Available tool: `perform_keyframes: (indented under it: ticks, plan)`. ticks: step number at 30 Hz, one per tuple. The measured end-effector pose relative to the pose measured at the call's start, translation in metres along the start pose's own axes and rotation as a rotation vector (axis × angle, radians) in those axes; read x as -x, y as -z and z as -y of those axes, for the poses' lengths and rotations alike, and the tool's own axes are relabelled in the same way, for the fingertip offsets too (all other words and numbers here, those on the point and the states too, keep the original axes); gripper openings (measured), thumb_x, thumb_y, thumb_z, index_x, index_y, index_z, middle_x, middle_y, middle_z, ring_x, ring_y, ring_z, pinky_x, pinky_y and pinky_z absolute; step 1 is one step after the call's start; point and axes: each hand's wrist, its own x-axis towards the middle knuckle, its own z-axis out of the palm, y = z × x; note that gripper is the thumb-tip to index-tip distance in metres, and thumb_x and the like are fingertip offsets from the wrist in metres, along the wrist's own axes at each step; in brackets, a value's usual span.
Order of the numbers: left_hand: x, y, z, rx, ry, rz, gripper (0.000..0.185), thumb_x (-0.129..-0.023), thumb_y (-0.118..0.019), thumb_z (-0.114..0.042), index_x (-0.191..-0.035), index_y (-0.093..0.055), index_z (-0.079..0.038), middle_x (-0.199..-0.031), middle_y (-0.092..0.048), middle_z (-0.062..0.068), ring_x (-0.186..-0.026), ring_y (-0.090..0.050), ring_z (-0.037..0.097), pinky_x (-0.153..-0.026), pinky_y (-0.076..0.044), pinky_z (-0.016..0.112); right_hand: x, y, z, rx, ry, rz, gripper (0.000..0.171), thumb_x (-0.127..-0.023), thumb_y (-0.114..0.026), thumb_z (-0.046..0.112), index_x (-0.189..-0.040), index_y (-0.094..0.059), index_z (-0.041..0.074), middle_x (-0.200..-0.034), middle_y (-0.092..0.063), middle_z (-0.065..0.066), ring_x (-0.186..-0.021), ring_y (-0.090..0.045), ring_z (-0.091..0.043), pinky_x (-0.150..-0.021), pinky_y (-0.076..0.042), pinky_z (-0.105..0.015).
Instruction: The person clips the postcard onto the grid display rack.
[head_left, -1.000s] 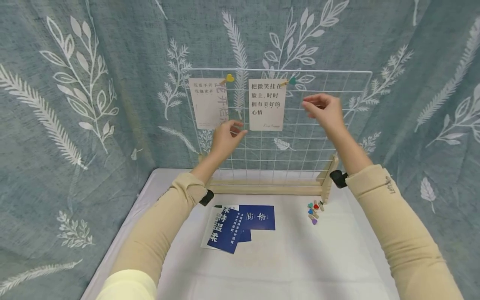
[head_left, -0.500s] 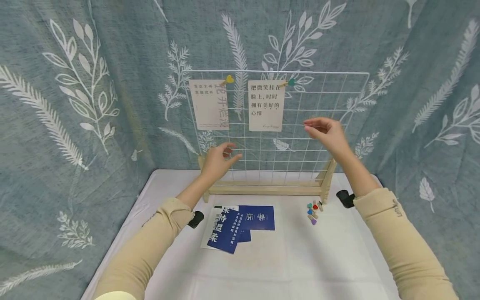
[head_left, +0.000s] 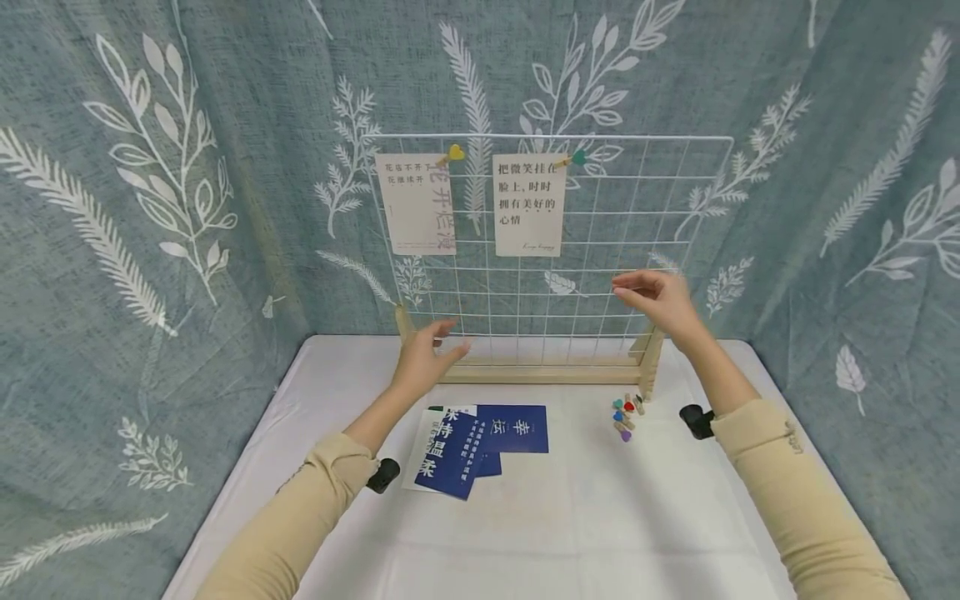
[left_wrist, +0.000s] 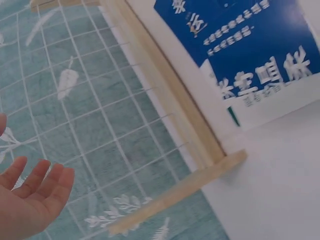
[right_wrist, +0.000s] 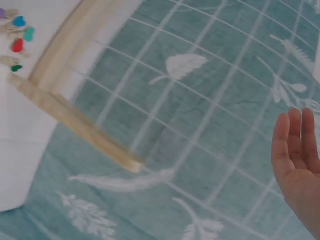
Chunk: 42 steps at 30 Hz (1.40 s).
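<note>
A white wire grid [head_left: 600,250] stands upright in a wooden base [head_left: 547,373] at the back of the white table. Two pale cards [head_left: 416,204] [head_left: 528,204] hang from its top row, each held by a small heart clip. My left hand [head_left: 427,354] hovers empty near the grid's lower left corner, fingers relaxed [left_wrist: 35,192]. My right hand [head_left: 652,296] hovers empty in front of the grid's lower right part, fingers straight [right_wrist: 295,160]. Blue cards [head_left: 480,437] lie on the table below the left hand. Several small coloured clips [head_left: 626,415] lie by the base's right foot [right_wrist: 17,37].
A leaf-patterned blue-grey curtain [head_left: 150,208] closes in the back and both sides. The white table [head_left: 570,533] stretches toward me in front of the cards. The wooden foot [left_wrist: 180,192] of the stand juts forward at each end.
Both hands have come down and away from the hanging cards, from the upper grid to its lower part. The cards stay clipped in place.
</note>
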Motion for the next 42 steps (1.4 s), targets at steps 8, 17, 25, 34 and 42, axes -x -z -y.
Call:
perform_keyframes:
  ticks: [8,17,25,34,42]
  plan:
    - [0.019,-0.023,0.032,0.014,0.029,-0.038,0.051,-0.086,-0.068,-0.019,-0.129,-0.051,0.003,-0.122,-0.057,0.027,-0.112,-0.056,0.043,-0.093,-0.048,0.05,0.017,-0.006,-0.034,-0.065,-0.069,-0.018,0.042,-0.096,-0.055,0.025,-0.124,-0.055,-0.006,-0.112,-0.063,-0.003,-0.083,-0.058,0.011,-0.077,-0.05,-0.01]
    - [0.044,-0.048,0.067,-0.014,0.108,-0.086,0.048,-0.087,-0.067,-0.019,-0.127,-0.052,0.003,-0.121,-0.058,0.026,-0.11,-0.057,0.043,-0.092,-0.048,0.053,0.03,-0.018,-0.062,-0.054,-0.105,0.004,0.04,-0.096,-0.056,0.023,-0.123,-0.055,-0.007,-0.124,-0.058,-0.025,-0.086,-0.057,0.009,-0.08,-0.051,-0.015]
    - [0.056,-0.062,0.086,-0.1,0.177,-0.056,0.051,-0.085,-0.068,-0.019,-0.128,-0.051,0.003,-0.121,-0.058,0.027,-0.11,-0.056,0.044,-0.091,-0.048,0.053,0.046,-0.027,-0.094,0.076,-0.085,0.038,0.032,-0.095,-0.055,0.013,-0.115,-0.059,-0.011,-0.115,-0.061,-0.03,-0.087,-0.061,-0.005,-0.076,-0.048,-0.014]
    - [0.061,-0.076,0.101,-0.123,0.21,-0.017,0.055,-0.084,-0.07,-0.018,-0.129,-0.049,0.005,-0.124,-0.055,0.03,-0.113,-0.054,0.045,-0.093,-0.047,0.053,0.052,-0.037,-0.12,0.169,-0.055,0.051,0.025,-0.093,-0.055,0.004,-0.109,-0.06,-0.014,-0.107,-0.063,-0.031,-0.088,-0.064,-0.034,-0.074,-0.053,-0.027]
    - [0.063,-0.076,0.109,-0.12,0.185,0.018,0.057,-0.085,-0.069,-0.017,-0.13,-0.047,0.009,-0.124,-0.052,0.031,-0.116,-0.051,0.047,-0.099,-0.043,0.053,0.062,-0.046,-0.142,0.212,-0.076,-0.008,0.02,-0.09,-0.058,-0.001,-0.102,-0.06,-0.016,-0.098,-0.064,-0.031,-0.087,-0.063,-0.038,-0.073,-0.051,-0.025]
